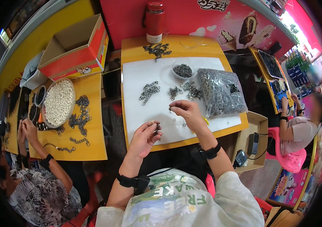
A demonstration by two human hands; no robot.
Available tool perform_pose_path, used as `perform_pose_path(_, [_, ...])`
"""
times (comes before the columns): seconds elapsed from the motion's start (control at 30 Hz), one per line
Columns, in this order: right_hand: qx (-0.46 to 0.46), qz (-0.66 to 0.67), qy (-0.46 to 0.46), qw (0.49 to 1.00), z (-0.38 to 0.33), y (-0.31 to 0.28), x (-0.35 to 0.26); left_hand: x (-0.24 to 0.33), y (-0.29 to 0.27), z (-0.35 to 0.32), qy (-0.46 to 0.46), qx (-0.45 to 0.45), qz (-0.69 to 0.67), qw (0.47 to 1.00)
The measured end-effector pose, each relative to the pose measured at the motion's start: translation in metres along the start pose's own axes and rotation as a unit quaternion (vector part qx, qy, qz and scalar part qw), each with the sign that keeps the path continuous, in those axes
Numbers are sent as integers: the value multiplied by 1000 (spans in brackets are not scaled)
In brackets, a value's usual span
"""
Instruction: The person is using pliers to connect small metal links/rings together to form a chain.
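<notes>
Over the near part of a white sheet (pixel 138 109), my left hand (pixel 142 140) is closed with a short piece of dark metal chain (pixel 156 129) between thumb and fingers. To its right and a little farther off, my right hand (pixel 188 112) pinches something small and dark at its fingertips, too tiny to make out. Beyond the hands lie a bundle of dark chains (pixel 149 92) and heaps of clasps or links (pixel 192 90). A clear tub (pixel 183 69) holds small dark metal rings. At the right rests a clear plastic bag (pixel 222 92) full of metal pieces.
A red bottle (pixel 154 22) and more chains (pixel 157 50) stand at the table's far end. On the left table, a person works beside a bowl of white beads (pixel 59 102) and an open carton (pixel 76 49). Another person sits at right, past a cardboard box (pixel 252 142).
</notes>
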State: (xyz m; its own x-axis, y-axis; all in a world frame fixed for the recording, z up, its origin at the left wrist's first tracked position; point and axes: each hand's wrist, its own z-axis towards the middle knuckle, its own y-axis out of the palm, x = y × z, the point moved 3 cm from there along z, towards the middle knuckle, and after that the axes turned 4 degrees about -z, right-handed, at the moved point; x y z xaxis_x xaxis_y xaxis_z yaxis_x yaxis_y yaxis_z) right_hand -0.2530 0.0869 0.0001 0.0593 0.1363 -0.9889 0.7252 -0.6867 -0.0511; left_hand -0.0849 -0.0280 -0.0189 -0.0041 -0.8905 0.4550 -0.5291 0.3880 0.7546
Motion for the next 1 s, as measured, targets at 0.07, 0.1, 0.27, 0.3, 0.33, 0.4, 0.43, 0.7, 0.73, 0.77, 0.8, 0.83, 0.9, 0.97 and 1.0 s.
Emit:
perform_pose_path(0.07, [-21,-20,5,1000,-15,5,-11,1,3,-4,-6,1,2,1000])
perform_pose_path(0.1, [-21,-19,6,1000,-21,8,-12,2,4,-6,-12,-1,6,1000])
perform_pose_path(0.27, [-80,82,-11,993,-46,24,-15,6,10,-11,0,-32,14,999])
perform_pose_path(0.3, [-79,112,-10,991,-49,25,-16,6,11,-12,5,-33,9,999])
perform_pose_path(0.33, [-81,120,-15,989,-53,26,-19,7,12,-13,4,-33,11,999])
perform_pose_path(0.4, [-89,125,7,988,-59,27,-19,8,13,-14,13,-32,6,999])
perform_pose_path(0.43, [-101,127,30,986,-62,28,-18,8,16,-16,12,-33,9,999])
perform_pose_path(0.7, [-161,261,123,944,-73,34,-1,8,26,-23,67,-50,63,994])
perform_pose_path(0.73, [-161,252,122,946,-74,35,-3,7,27,-24,65,-50,66,994])
perform_pose_path(0.77, [-161,242,121,949,-74,35,-3,7,29,-25,76,-53,91,992])
perform_pose_path(0.8, [-159,244,121,949,-74,33,-2,7,30,-26,86,-56,115,988])
perform_pose_path(0.83, [-148,232,118,954,-74,31,1,6,33,-28,84,-56,117,988])
perform_pose_path(0.9, [-136,221,116,959,-74,25,3,7,37,-30,128,-45,178,975])
perform_pose_path(0.97, [-120,193,93,970,-74,18,3,7,38,-31,140,-34,224,964])
perform_pose_path(1.0, [-96,152,70,981,-74,16,0,8,38,-32,152,-23,268,951])
